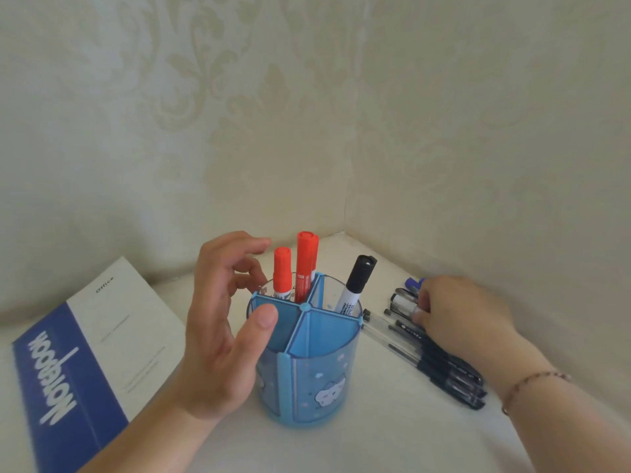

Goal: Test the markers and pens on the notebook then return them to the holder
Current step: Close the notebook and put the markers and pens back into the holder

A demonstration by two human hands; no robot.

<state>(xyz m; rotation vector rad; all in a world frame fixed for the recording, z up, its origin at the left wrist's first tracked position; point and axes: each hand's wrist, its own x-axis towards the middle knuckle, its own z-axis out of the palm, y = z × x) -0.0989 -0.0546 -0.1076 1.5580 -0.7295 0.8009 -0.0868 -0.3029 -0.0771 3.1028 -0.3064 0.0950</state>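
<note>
In the corner: a white bench (341, 445) meets two cream patterned walls, and everything for the task sits close together there.
Holder: a translucent blue plastic pen holder (309, 363), round, split into compartments by blue dividers, stands upright in the middle of the bench.
Markers: two red-capped markers (297, 271) stand in a rear compartment; a black-capped whiteboard marker (355, 285) leans in the right rear one. The two near compartments look empty, probably left for the pens.
Pens: a row of clear-barrelled black pens (433, 356) lies side by side on the bench just right of the holder, with a blue-capped pen (415, 283) at the far end.
Notebook: a closed blue and white notebook (85, 353) lies flat to the left, its title upside down to the viewer, so no page is ready for testing.
Left hand (222, 322): released, fingers loosely spread beside the holder's left wall, thumb at the rim; likely there to steady the holder. Actual contact is hard to judge.
Right hand (457, 312): fingers curled down onto the far ends of the pens, seemingly pinching one; which pen is hidden by the fingers.
Judgement: the pens look like the next items to pick up.
</note>
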